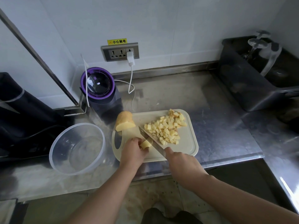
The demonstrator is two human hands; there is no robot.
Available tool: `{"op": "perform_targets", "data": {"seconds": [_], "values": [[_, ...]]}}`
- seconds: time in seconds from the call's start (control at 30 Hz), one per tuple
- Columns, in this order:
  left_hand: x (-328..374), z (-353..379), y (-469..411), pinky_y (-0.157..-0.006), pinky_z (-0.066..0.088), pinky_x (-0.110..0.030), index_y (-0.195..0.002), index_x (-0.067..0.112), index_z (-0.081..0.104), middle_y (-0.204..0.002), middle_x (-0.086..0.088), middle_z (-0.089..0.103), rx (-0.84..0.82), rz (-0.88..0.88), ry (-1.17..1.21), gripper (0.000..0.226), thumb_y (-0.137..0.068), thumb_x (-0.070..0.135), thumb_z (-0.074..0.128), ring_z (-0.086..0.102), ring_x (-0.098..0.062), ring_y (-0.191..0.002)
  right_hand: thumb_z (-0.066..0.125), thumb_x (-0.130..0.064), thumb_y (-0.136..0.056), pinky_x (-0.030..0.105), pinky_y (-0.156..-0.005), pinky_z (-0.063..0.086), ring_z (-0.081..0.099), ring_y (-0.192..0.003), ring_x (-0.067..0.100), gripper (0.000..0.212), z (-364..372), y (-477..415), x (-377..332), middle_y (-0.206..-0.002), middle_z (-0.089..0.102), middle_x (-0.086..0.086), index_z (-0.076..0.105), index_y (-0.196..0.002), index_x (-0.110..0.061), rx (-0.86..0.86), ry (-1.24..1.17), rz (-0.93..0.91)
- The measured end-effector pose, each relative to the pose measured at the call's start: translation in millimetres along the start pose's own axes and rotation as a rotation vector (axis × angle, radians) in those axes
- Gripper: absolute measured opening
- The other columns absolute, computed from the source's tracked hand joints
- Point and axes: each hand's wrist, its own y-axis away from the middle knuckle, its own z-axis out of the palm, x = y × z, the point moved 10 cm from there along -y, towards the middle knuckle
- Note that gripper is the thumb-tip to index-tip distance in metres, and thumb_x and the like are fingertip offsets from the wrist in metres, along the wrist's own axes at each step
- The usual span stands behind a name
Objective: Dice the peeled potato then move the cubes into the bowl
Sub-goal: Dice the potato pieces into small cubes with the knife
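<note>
I logged dicing roughly half done. Left hand (pixel 132 151) pinned potato piece (pixel 146 143) on board (pixel 189 143); right hand (pixel 179 160) gripped knife (pixel 150 139), blade against piece. Cubes (pixel 166 128) piled on board; uncut half (pixel 125 121) at board corner; bowl (pixel 53 143) held none.

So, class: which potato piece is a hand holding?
The small chunk gripped by the left hand, beside the knife; the larger half lies free at the board's far-left corner.
</note>
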Motion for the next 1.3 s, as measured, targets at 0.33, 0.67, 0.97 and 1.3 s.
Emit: {"op": "perform_targets", "data": {"seconds": [0.33,0.67,0.97,1.3], "values": [[0,0,1,-0.075,0.055,-0.036,-0.097,0.015,0.071,-0.091,0.002,0.071,-0.003,-0.007,-0.004,0.020,-0.081,0.027,0.072,0.065,-0.017,-0.084,0.052,-0.009,-0.097,0.032,-0.074,0.059,0.064,-0.080,0.016,0.046,7,-1,-4,-0.093,0.061,0.002,0.032,-0.137,-0.019,-0.020,-0.019,0.019],[1,1,1,-0.076,0.055,-0.037,-0.101,0.014,0.070,-0.092,0.000,0.071,0.000,0.005,-0.003,0.020,-0.082,0.021,0.069,0.065,-0.018,-0.085,0.051,-0.016,-0.100,0.016,-0.061,0.048,0.059,-0.072,0.009,0.046,21,-9,-1,-0.089,0.056,-0.003,0.030,-0.141,-0.022,-0.060,-0.016,0.007],[-1,-2,2,-0.076,0.054,-0.028,-0.104,0.015,0.071,-0.094,0.003,0.071,-0.032,0.014,0.109,0.025,-0.083,0.030,0.074,0.064,-0.011,-0.083,0.053,-0.010,-0.097,0.015,-0.046,0.034,0.050,-0.062,0.006,0.048,3,-14,12,-0.079,0.045,-0.008,0.031,-0.137,-0.023,0.027,-0.048,0.057],[-7,-5,4,-0.079,0.056,-0.033,-0.099,0.015,0.070,-0.092,0.003,0.072,-0.009,0.002,0.083,0.019,-0.083,0.025,0.074,0.067,-0.014,-0.087,0.050,-0.011,-0.099,0.015,-0.048,0.033,0.048,-0.061,0.005,0.044,4,-1,-9,-0.079,0.047,-0.007,0.032,-0.137,-0.024,0.010,-0.043,-0.035]]}}
